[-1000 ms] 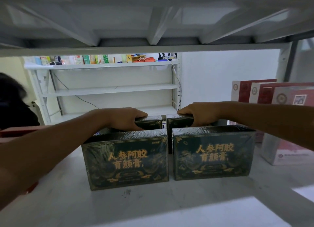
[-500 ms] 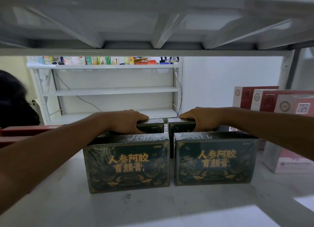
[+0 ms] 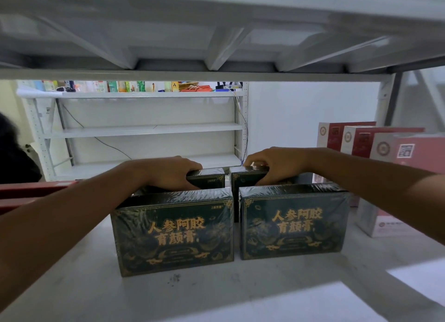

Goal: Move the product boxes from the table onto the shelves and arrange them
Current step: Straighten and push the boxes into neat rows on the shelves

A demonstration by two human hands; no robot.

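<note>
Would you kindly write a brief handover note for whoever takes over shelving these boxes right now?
Left hand: gripping the rear-left dark green shrink-wrapped box.
Right hand: gripping the rear-right dark green box.
Placed: front-left green box and front-right green box stand upright side by side on the white metal shelf; red-and-white boxes stand to the right.
Left: settle the rear pair straight, then release. The table is out of view.
</note>
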